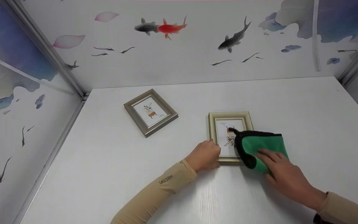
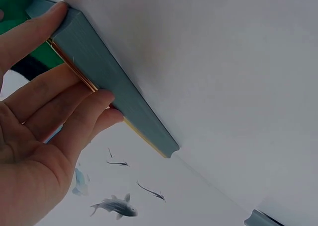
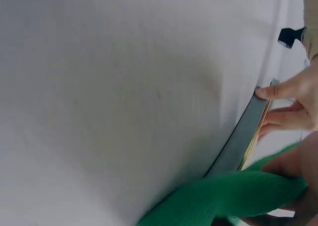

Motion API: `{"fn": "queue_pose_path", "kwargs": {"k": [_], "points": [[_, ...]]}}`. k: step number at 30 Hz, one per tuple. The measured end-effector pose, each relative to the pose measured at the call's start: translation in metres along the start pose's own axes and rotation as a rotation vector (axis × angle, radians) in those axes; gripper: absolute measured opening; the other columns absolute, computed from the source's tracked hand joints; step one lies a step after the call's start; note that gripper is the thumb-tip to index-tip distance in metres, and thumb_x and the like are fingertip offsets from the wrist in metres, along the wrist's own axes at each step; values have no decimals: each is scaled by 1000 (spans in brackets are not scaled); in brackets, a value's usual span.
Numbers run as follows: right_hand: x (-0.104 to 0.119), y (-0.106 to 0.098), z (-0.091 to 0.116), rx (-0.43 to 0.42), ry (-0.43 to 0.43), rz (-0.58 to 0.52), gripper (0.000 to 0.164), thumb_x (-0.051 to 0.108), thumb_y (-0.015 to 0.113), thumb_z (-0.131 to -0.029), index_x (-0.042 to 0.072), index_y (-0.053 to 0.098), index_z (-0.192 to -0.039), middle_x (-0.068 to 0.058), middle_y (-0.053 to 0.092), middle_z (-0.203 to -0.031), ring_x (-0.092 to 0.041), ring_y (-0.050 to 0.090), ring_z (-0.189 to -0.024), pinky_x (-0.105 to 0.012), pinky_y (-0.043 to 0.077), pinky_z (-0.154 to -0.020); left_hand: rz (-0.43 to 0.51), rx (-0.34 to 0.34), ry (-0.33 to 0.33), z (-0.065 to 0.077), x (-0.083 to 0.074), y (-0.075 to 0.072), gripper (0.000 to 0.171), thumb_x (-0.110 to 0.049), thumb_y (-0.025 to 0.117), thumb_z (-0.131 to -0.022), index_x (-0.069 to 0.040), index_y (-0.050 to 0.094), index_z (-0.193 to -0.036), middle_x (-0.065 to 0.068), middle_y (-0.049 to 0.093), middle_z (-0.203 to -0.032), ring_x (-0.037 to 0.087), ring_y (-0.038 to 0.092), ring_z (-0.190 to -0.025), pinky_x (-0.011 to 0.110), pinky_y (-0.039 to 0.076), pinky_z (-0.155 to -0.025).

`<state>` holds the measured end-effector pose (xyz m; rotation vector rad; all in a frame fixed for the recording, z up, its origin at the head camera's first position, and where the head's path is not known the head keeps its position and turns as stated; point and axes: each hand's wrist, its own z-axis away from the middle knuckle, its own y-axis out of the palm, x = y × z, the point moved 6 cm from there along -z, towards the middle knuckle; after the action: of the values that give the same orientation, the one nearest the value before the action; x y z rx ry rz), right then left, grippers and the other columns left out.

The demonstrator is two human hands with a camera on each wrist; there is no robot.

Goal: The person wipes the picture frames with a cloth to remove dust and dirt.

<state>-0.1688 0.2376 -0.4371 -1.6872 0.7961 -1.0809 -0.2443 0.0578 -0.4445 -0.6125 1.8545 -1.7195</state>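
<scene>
A gold picture frame with a plant print lies flat on the white table. My left hand grips its lower left side; in the left wrist view, the thumb presses near one corner and the fingertips touch the frame's edge. My right hand holds a folded green cloth with black trim, fingers on top. The cloth lies over the frame's lower right part and hides it. In the right wrist view, the green cloth bulges beside the frame's side.
A second picture frame, bronze-toned, lies tilted at the back left of the white table. Behind the table stands a wall printed with fish, and another printed panel borders the left side.
</scene>
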Motion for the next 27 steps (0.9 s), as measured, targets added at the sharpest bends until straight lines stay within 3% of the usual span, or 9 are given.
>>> {"fn": "queue_pose_path", "kwargs": {"k": [2,5,9,12,14,16,19,27], "points": [[5,-2,2,2,-86,62,52,-5,73,-74,-1,61,-124,-17,50,-137,-41,43,-124,-45,55,-69,-2,-11,13,0,0,0,20,-19,80,-73,-9,64,-66,-2,56,-60,13,49,-57,30,53,-60],[6,-3,-1,70,-187,80,52,-7,75,-73,-2,62,-123,-17,50,-138,-42,41,-128,-53,49,-87,-9,-17,24,1,0,-1,23,-20,81,-73,-9,63,-65,-2,56,-60,13,51,-59,29,52,-60],[1,-2,-15,139,-331,120,52,-12,72,-75,-1,60,-125,-15,55,-133,-38,47,-124,-54,44,-94,-26,2,16,5,1,-1,24,-24,81,-75,-8,65,-69,0,60,-65,15,55,-63,29,53,-61],[1,1,-26,70,-485,271,51,-12,75,-73,-1,62,-121,-15,60,-126,-35,54,-118,-50,46,-93,-44,31,14,8,2,1,23,-25,81,-77,-7,68,-72,3,65,-75,18,62,-71,29,55,-68],[1,3,-36,28,-534,369,51,-10,77,-71,-2,63,-119,-15,61,-123,-35,55,-116,-48,47,-92,-65,40,24,9,1,2,21,-25,79,-79,-6,71,-76,6,68,-85,22,66,-79,30,55,-74],[-1,5,-49,21,-522,446,50,-8,78,-71,-2,63,-118,-16,61,-123,-35,55,-117,-48,47,-93,-76,33,31,9,1,2,19,-24,78,-81,-5,73,-79,9,69,-93,27,67,-87,32,54,-79],[-7,7,-74,59,-435,504,46,-6,78,-74,-2,63,-117,-16,60,-124,-36,53,-119,-48,45,-95,-91,28,42,7,0,1,18,-23,77,-82,-5,74,-82,11,69,-98,30,66,-96,33,54,-82],[-29,15,-130,136,-215,530,40,-7,68,-84,-10,55,-123,-26,53,-131,-42,47,-124,-52,41,-99,-70,67,63,3,-2,2,12,-17,72,-86,-5,73,-83,8,69,-89,20,67,-79,33,43,-99]]}}
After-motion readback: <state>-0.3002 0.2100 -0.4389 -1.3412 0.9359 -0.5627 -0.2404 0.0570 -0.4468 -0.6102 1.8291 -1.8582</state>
